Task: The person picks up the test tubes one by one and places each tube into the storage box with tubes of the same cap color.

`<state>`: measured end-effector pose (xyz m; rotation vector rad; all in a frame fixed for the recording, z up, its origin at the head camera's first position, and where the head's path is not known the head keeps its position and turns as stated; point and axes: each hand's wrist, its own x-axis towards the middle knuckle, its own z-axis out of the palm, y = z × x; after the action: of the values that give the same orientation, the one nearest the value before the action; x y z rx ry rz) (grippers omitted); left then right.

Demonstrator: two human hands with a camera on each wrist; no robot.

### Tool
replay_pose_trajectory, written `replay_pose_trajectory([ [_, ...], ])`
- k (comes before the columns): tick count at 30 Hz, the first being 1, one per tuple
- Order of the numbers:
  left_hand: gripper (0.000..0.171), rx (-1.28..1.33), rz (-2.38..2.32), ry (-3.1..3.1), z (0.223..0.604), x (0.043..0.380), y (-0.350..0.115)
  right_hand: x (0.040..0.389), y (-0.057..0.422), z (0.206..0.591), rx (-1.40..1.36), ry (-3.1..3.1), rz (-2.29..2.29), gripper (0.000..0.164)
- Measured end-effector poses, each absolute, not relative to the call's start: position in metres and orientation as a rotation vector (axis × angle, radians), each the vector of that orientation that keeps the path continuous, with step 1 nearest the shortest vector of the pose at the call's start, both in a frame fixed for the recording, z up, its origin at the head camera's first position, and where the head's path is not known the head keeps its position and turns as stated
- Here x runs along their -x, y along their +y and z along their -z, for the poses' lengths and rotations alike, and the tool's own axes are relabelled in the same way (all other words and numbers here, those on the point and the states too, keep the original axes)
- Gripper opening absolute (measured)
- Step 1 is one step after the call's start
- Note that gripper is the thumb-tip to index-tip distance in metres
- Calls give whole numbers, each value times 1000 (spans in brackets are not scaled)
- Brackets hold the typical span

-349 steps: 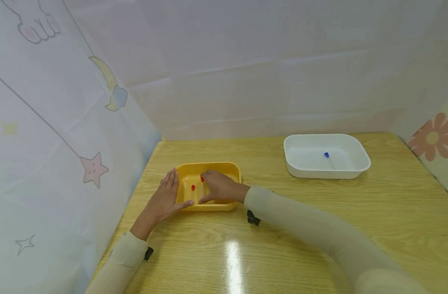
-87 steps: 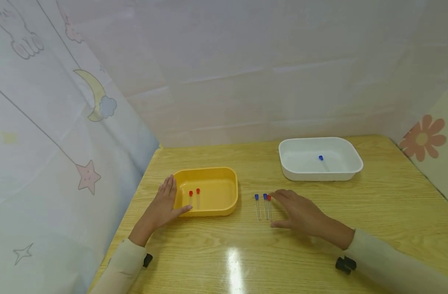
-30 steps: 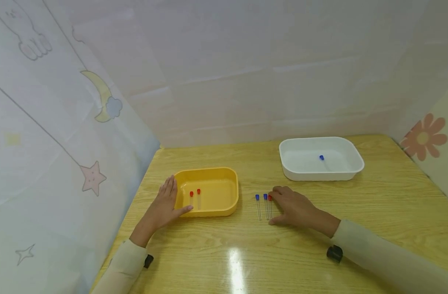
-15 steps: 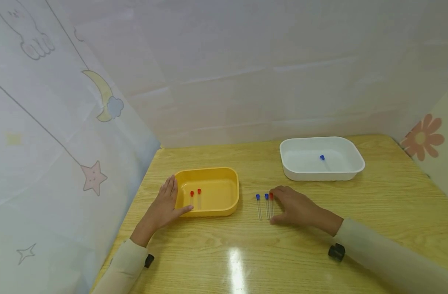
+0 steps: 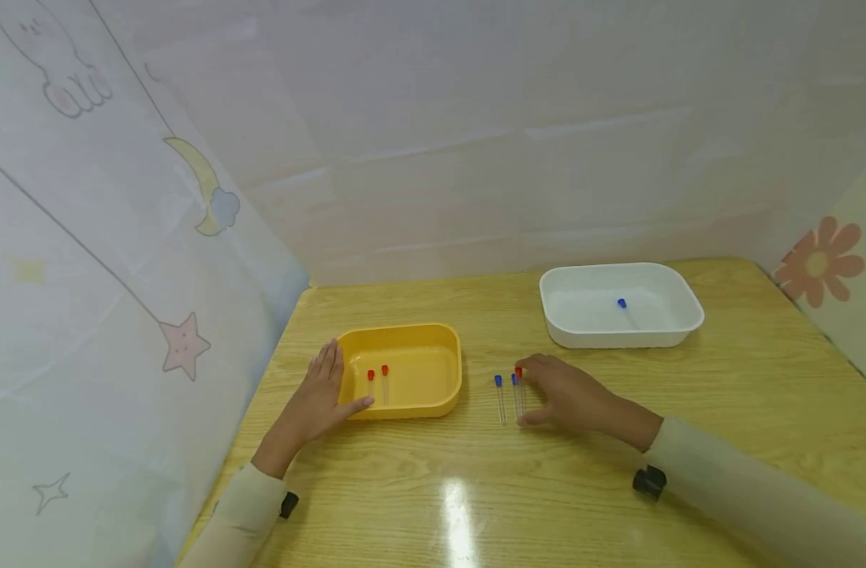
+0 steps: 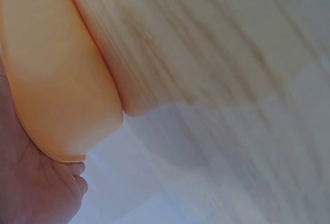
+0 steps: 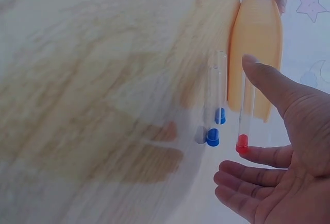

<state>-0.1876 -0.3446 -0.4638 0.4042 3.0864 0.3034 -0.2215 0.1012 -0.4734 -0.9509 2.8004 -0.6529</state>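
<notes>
My right hand [image 5: 571, 394] pinches a red-capped test tube [image 7: 247, 100] end to end, thumb at the clear bottom and index finger at the red cap. In the right wrist view this tube is raised off the table. Just left of it, two blue-capped test tubes [image 5: 499, 381] lie side by side on the wood. My left hand [image 5: 315, 398] rests against the left end of the yellow tray [image 5: 419, 411], fingers straight along its side and thumb over the front rim. Inside that tray lie two red-capped test tubes [image 5: 385, 371].
At the back right of the wooden table [image 5: 376, 505] stands a white tray [image 5: 617, 340] with one blue-capped tube [image 5: 621, 303] in it. Printed cloth [image 5: 419, 158] hangs behind and at both sides.
Earlier the right hand let a red-capped tube down in the yellow tray, then came to the tubes on the table. Now it has lifted the red-capped one there. The left hand stays put.
</notes>
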Motion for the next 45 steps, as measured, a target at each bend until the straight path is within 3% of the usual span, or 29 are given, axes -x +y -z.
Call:
replay_pose_trajectory([
  [14, 116, -413, -306, 3093, 464, 188, -345, 217, 90, 454, 1001, 2803, 662, 87],
  [45, 116, -409, -342, 3096, 462, 186, -343, 217, 59, 427, 1091, 2758, 691, 95],
])
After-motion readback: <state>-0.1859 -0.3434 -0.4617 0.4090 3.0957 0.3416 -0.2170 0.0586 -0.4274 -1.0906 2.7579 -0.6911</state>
